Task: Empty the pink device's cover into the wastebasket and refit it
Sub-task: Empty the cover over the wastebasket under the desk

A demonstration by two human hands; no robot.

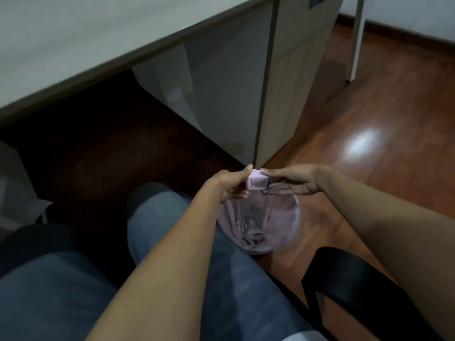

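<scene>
Holding the pink device (256,183) between both hands, L hand (230,187) pinches its 9 o'clock side, R hand (294,183) fingers clamp the 3 o'clock end. Wastebasket (294,217) sits directly below at 6, rim clear; cabinet corner (256,153) close at 12, open floor (369,143) toward 2.

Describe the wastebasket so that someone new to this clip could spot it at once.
Start at the grey desk cabinet standing on the red-brown wood floor. Just below its near corner, both hands hold a pink device; directly beneath sits the wastebasket, round, lined with a translucent pinkish bag.

Office, desk (73,45) (drawer pedestal (290,70)), chair armrest (357,279)
</scene>
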